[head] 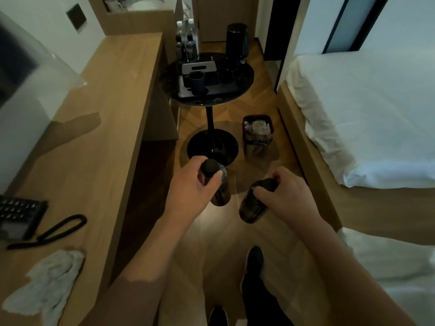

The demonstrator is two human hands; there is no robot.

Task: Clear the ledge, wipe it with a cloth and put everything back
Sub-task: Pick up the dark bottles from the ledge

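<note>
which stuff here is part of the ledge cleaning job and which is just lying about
Part of the job:
- ledge
- cloth lying on it
- dark bottle in the left hand
- dark bottle in the right hand
- phone on the ledge

Just lying about:
- bin
- bed
- round table

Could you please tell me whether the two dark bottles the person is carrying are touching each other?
Apart. The head view shows floor between the left bottle and the right bottle, each held by its cap in its own hand.
</note>
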